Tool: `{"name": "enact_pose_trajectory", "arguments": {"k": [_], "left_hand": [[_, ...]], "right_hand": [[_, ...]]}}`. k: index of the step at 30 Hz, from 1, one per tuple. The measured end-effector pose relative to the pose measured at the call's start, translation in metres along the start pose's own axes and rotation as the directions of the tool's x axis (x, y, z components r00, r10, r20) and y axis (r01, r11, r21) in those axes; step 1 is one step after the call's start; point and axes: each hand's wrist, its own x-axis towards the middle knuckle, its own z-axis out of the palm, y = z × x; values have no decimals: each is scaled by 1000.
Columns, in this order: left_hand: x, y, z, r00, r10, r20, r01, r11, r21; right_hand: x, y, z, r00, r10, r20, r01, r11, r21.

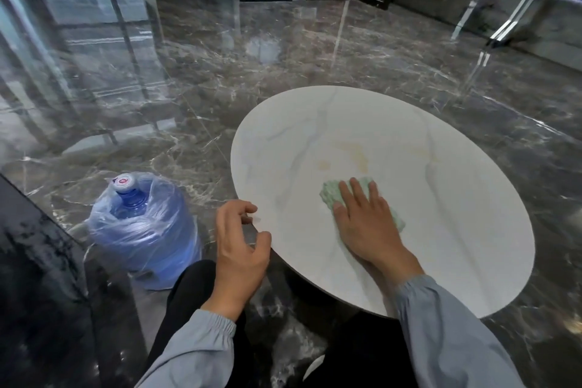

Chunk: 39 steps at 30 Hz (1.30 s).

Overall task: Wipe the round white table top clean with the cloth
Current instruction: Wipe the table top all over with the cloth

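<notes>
Right hand (365, 224) flat, fingers spread, pressing green cloth (333, 195) onto white table top (441, 198), near-centre. Cloth soft, light, bunches easily; palm pressure best. Left hand (241, 242) half-curled, empty, at rim. Yellowish stains (356, 154) just beyond.

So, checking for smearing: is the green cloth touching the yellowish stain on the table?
Apart. The head view shows bare white top between the green cloth and the yellowish stain.
</notes>
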Motion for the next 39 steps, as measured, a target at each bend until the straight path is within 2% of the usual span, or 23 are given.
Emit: {"name": "enact_pose_trajectory", "arguments": {"k": [4,7,9,12,14,15,17,19,21,23,26,28,30,33,35,37,39], "left_hand": [[1,-3,-4,994,-88,-61,77,984,-160],[6,-2,-3,991,-99,-85,84,982,-168],[8,0,-3,994,-88,-61,77,984,-158],[10,4,0,997,-73,-22,70,991,-116],[9,5,1,997,-79,-6,78,991,-111],[8,4,1,997,-79,-11,78,990,-115],[7,1,2,997,-71,-40,66,990,-121],[8,-1,3,995,-54,-87,43,991,-124],[9,-2,4,991,-64,-118,48,990,-131],[11,-2,3,988,-102,-115,84,984,-156],[14,-1,3,983,-158,-97,139,974,-178],[14,-1,2,980,-175,-97,156,971,-181],[13,-2,0,978,-179,-107,156,969,-190],[12,-3,0,978,-155,-138,130,976,-173],[13,-4,0,974,-160,-160,133,977,-168],[15,-4,0,971,-183,-155,154,971,-182],[17,-4,-3,971,-189,-149,158,968,-197]], "right_hand": [[-18,-75,17,970,-241,7,241,970,2],[-21,-83,17,933,-359,38,359,933,-3],[-8,-53,10,950,-312,5,312,950,-2],[18,2,-3,997,-49,-65,49,999,-13],[27,0,-3,998,59,-24,-59,998,16],[27,-15,1,999,45,-19,-45,999,-6],[18,-58,12,995,-97,-12,96,994,-45],[2,-93,20,962,-273,14,273,962,-23],[-7,-97,20,927,-374,31,373,927,33],[-3,-70,14,934,-358,14,356,932,64],[15,-10,0,988,-152,-34,153,987,56],[21,5,-4,998,-55,-4,55,997,52],[17,-18,1,996,-86,26,86,996,-6],[-4,-70,14,955,-294,32,295,955,-17],[-13,-78,19,909,-411,63,413,910,-30],[-7,-58,12,906,-417,73,418,908,-5],[6,-35,4,939,-335,72,334,942,28]]}}
